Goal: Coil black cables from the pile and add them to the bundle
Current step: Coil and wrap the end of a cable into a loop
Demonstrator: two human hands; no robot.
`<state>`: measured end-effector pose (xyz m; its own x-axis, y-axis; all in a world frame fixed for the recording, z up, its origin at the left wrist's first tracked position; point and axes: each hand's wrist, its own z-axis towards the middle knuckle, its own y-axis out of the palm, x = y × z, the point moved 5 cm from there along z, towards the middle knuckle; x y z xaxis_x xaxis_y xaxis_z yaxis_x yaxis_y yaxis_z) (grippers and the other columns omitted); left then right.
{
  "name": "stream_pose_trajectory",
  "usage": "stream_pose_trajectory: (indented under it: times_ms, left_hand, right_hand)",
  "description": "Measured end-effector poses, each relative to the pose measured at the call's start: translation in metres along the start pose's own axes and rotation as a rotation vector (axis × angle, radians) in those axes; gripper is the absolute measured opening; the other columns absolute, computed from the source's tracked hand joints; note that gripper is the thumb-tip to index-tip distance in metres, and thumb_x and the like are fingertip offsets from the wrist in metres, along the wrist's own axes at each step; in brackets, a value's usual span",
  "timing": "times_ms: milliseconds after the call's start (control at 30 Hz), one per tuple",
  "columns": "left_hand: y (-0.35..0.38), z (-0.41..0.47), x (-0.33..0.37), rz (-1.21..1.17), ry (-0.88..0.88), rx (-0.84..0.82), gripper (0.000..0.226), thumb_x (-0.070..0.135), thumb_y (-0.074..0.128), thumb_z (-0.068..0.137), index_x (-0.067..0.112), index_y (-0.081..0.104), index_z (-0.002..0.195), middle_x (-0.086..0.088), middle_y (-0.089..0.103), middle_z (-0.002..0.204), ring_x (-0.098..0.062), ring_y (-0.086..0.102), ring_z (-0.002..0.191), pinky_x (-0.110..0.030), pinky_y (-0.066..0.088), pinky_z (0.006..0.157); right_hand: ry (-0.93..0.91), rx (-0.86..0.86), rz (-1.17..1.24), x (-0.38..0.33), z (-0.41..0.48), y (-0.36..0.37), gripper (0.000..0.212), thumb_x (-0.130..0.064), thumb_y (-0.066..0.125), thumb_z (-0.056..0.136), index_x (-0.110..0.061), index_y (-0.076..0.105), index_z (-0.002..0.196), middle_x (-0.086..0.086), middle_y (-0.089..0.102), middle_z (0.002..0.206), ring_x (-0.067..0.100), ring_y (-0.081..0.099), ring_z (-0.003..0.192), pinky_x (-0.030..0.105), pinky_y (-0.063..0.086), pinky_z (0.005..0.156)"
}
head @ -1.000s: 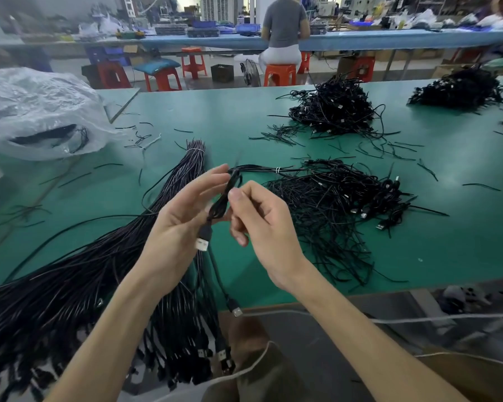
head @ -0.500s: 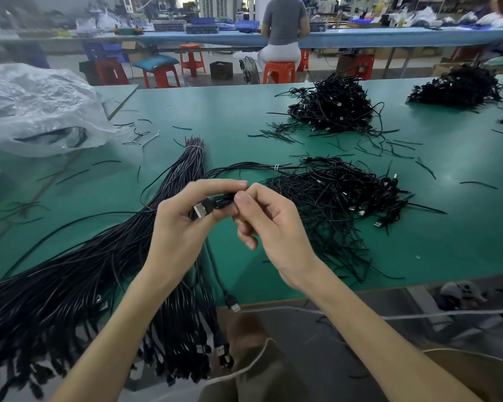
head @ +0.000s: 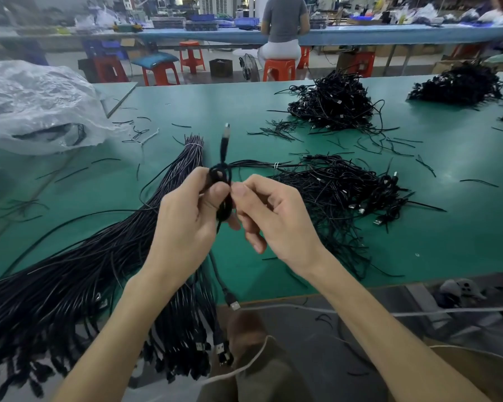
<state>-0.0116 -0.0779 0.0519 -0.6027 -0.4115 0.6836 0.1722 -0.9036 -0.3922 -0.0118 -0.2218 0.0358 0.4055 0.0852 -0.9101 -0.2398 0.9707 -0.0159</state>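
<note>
Single head view: looks forward-down from above, close over hands, green table [head: 447, 198] stretching ahead.

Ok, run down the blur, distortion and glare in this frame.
Head view: the left hand, the right hand and the cable they hold are fairly sharp; its raised plug is soft; the far bench is blurred; the green table bows from wide-angle distortion; light is even, no harsh glare.

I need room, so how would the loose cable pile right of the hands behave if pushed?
Probably floppy: the pile is thin strands sprawled flat on the table. It would likely smear and spread rather than slide whole, as loose ends stick out all round.
</note>
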Motion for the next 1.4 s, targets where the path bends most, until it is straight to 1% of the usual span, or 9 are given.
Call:
stream_pose_trajectory:
  times_ms: [167, 333, 567, 667, 833, 1000, 1100, 1200, 1400]
  left_hand:
    - [0.018, 0.002, -0.021, -0.368, -0.457, -0.290, 0.031, 0.022, 0.053, 0.107, 0.001, 0.060, 0.085, -0.006, 0.056, 0.067, -0.026, 0.059, 0.051, -0.046, 0.062, 0.059]
    - [0.027, -0.007, -0.044, -0.414, -0.673, -0.478, 0.034, 0.022, 0.054, 0.107, -0.008, 0.064, 0.092, -0.009, 0.053, 0.073, -0.018, 0.047, 0.048, -0.035, 0.057, 0.057]
    - [0.035, -0.019, -0.057, -0.522, -0.942, -0.773, 0.034, 0.025, 0.054, 0.105, 0.011, 0.070, 0.078, -0.003, 0.053, 0.072, -0.009, 0.038, 0.045, -0.026, 0.048, 0.047]
    - [0.037, -0.019, -0.057, -0.543, -0.923, -0.797, 0.030, 0.027, 0.056, 0.104, 0.007, 0.069, 0.085, -0.004, 0.054, 0.073, -0.011, 0.042, 0.046, -0.028, 0.053, 0.051]
    - [0.033, -0.015, -0.054, -0.690, -0.819, -0.784, 0.029, 0.019, 0.057, 0.101, -0.003, 0.064, 0.118, -0.010, 0.067, 0.092, -0.022, 0.069, 0.069, -0.034, 0.059, 0.076]
    - [0.015, -0.015, -0.050, -0.693, -0.581, -0.766, 0.077, 0.009, 0.074, 0.088, 0.024, 0.040, 0.155, -0.020, 0.072, 0.112, -0.038, 0.074, 0.096, -0.042, 0.059, 0.093]
    - [0.016, -0.015, -0.041, -0.530, -0.370, -0.710, 0.055, 0.010, 0.068, 0.095, 0.027, 0.055, 0.146, -0.014, 0.071, 0.097, -0.033, 0.073, 0.087, -0.036, 0.058, 0.088]
    - [0.013, -0.011, -0.041, -0.382, -0.310, -0.588, 0.017, 0.024, 0.063, 0.099, 0.026, 0.076, 0.109, -0.003, 0.068, 0.079, -0.020, 0.067, 0.069, -0.028, 0.055, 0.072]
    - [0.025, -0.013, -0.040, -0.246, -0.270, -0.506, 0.023, 0.037, 0.070, 0.085, 0.028, 0.072, 0.105, 0.010, 0.066, 0.089, -0.005, 0.060, 0.073, -0.033, 0.052, 0.062]
  right_hand:
    - [0.046, 0.015, -0.220, 0.022, -0.006, -0.015, 0.031, -0.024, 0.056, 0.106, -0.007, 0.056, 0.080, 0.005, 0.050, 0.057, 0.020, 0.044, 0.037, 0.028, 0.037, 0.040]
    - [-0.107, -0.118, -0.811, 0.023, -0.003, -0.020, 0.026, -0.028, 0.057, 0.105, -0.010, 0.063, 0.087, -0.004, 0.056, 0.068, 0.017, 0.051, 0.062, 0.040, 0.045, 0.061]
    - [-0.788, -0.465, -1.506, 0.008, -0.013, -0.005, 0.016, -0.002, 0.062, 0.094, -0.014, 0.066, 0.084, 0.000, 0.054, 0.071, 0.019, 0.051, 0.050, 0.032, 0.043, 0.046]
    - [-0.845, -0.457, -1.494, 0.007, -0.012, -0.010, 0.017, -0.004, 0.061, 0.098, -0.013, 0.065, 0.084, 0.001, 0.053, 0.071, 0.019, 0.049, 0.049, 0.032, 0.042, 0.047]
    - [-0.575, -0.244, -1.249, 0.005, -0.009, -0.018, 0.026, -0.021, 0.062, 0.102, -0.005, 0.067, 0.082, 0.006, 0.058, 0.072, 0.027, 0.051, 0.048, 0.040, 0.046, 0.040]
    - [-0.384, -0.135, -1.026, 0.006, -0.015, -0.027, 0.028, -0.022, 0.056, 0.104, 0.000, 0.068, 0.091, 0.007, 0.065, 0.081, 0.028, 0.058, 0.062, 0.048, 0.051, 0.053]
    - [-0.309, -0.106, -0.890, 0.008, -0.017, -0.026, 0.025, -0.022, 0.059, 0.102, -0.002, 0.065, 0.088, -0.003, 0.059, 0.078, 0.016, 0.050, 0.065, 0.046, 0.049, 0.059]
    - [-0.296, -0.054, -0.847, 0.007, -0.016, -0.029, 0.023, -0.022, 0.061, 0.101, -0.005, 0.063, 0.086, -0.018, 0.047, 0.074, 0.011, 0.044, 0.063, 0.041, 0.046, 0.057]
    - [-0.289, -0.002, -0.804, 0.005, -0.019, -0.028, 0.025, -0.025, 0.062, 0.102, -0.007, 0.063, 0.085, -0.021, 0.044, 0.071, 0.008, 0.044, 0.061, 0.036, 0.044, 0.056]
